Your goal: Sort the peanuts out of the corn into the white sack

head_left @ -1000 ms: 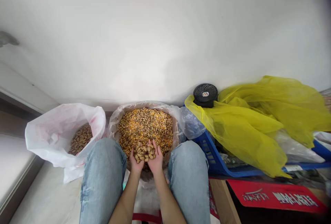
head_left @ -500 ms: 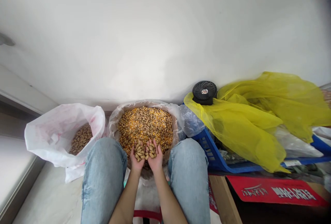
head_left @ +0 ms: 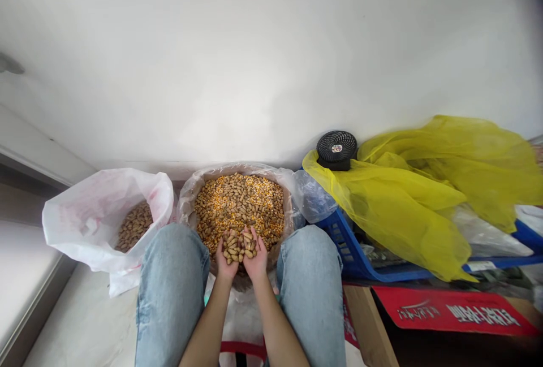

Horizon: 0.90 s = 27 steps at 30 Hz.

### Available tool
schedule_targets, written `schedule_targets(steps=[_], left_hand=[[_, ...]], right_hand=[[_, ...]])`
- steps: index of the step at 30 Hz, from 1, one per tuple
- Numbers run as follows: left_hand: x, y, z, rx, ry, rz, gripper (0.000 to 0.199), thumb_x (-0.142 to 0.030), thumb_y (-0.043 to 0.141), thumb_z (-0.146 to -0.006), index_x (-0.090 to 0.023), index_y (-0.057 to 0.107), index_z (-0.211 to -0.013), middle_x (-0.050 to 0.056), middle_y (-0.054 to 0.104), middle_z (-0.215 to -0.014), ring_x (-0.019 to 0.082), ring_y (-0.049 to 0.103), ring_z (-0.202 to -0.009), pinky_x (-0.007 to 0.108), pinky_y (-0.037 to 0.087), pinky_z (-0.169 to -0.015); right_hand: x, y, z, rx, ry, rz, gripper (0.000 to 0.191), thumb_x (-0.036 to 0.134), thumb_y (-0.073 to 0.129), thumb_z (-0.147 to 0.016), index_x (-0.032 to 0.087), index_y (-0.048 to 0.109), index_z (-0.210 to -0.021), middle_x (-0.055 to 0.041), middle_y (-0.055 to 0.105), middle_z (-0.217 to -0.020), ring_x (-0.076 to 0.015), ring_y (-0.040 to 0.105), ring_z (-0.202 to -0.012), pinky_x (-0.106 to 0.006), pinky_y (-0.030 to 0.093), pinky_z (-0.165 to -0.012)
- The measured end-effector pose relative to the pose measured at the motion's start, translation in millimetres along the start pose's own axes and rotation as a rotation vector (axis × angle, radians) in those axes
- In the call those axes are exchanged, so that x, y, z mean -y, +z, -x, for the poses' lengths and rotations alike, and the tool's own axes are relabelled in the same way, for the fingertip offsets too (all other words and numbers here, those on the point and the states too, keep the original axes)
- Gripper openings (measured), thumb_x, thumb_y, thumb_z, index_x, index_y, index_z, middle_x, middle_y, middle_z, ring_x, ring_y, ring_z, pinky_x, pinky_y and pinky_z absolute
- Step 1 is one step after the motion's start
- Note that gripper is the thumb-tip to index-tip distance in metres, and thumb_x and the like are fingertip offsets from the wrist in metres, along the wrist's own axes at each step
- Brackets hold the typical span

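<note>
Between my knees stands a clear-lined bag (head_left: 186,197) filled with yellow corn kernels (head_left: 258,186) and unshelled peanuts (head_left: 237,194) mixed together. My left hand (head_left: 227,262) and my right hand (head_left: 255,259) are cupped palms up, side by side, over the near edge of the mix. Each holds several peanuts, piled on the palms and fingers. To the left, a white bag (head_left: 72,220) is open at the top, with more peanuts (head_left: 134,227) inside it.
On the right, a blue basket (head_left: 352,254) carries yellow mesh (head_left: 394,203) and plastic bags. A black fan (head_left: 337,149) stands near the white wall (head_left: 212,73). An open cardboard box (head_left: 367,322) with a red flap (head_left: 453,310) lies below.
My hands stay cupped in nearly the same place, and the peanuts in them have shifted slightly. The view has moved very slightly.
</note>
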State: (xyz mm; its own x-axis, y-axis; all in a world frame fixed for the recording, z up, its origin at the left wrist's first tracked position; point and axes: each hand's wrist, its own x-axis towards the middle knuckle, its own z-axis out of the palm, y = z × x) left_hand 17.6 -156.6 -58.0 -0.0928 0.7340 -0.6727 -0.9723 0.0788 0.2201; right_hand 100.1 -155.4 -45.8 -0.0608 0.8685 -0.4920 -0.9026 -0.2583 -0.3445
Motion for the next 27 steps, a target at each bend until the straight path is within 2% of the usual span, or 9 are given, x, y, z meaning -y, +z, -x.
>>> schedule_targets(steps=[6,12,19,27], left_hand=[[2,-1.3,1,-0.015,0.019,-0.032,0.019,-0.020,0.042,-0.075,-0.022,0.061,-0.077,-0.001,0.064,-0.082,0.013,0.058,-0.084,0.027,0.044,-0.080],[3,-1.1,0,-0.016,-0.003,0.009,0.020,-0.020,0.041,-0.076,-0.023,0.061,-0.076,-0.003,0.064,-0.080,0.011,0.059,-0.077,0.026,0.045,-0.077],[3,-4.4,-2,0.016,0.032,-0.005,0.020,-0.020,0.040,-0.076,-0.022,0.060,-0.079,0.000,0.064,-0.081,0.012,0.058,-0.084,0.026,0.046,-0.075],[6,-3.4,0,0.000,0.020,0.061,0.020,-0.019,0.040,-0.077,-0.020,0.060,-0.078,-0.001,0.064,-0.077,0.012,0.060,-0.074,0.026,0.048,-0.070]], right_hand=[[-3,0,-4,-0.080,-0.037,0.037,0.028,0.024,0.049,-0.068,0.024,0.058,-0.094,-0.0019,0.063,-0.095,-0.0118,0.056,-0.094,-0.029,0.045,-0.082],[-5,-4,-4,-0.090,-0.057,0.028,0.033,0.021,0.047,-0.066,0.024,0.058,-0.098,-0.0030,0.060,-0.105,-0.0140,0.053,-0.098,-0.033,0.045,-0.081],[-10,-7,-5,-0.104,-0.108,0.105,0.043,0.011,0.047,-0.060,0.026,0.057,-0.099,0.0006,0.057,-0.111,-0.0097,0.052,-0.099,-0.025,0.042,-0.083],[-11,-11,-7,-0.143,-0.172,0.174,0.038,0.016,0.049,-0.062,0.024,0.057,-0.098,-0.0002,0.060,-0.105,-0.0128,0.052,-0.098,-0.030,0.040,-0.086]])
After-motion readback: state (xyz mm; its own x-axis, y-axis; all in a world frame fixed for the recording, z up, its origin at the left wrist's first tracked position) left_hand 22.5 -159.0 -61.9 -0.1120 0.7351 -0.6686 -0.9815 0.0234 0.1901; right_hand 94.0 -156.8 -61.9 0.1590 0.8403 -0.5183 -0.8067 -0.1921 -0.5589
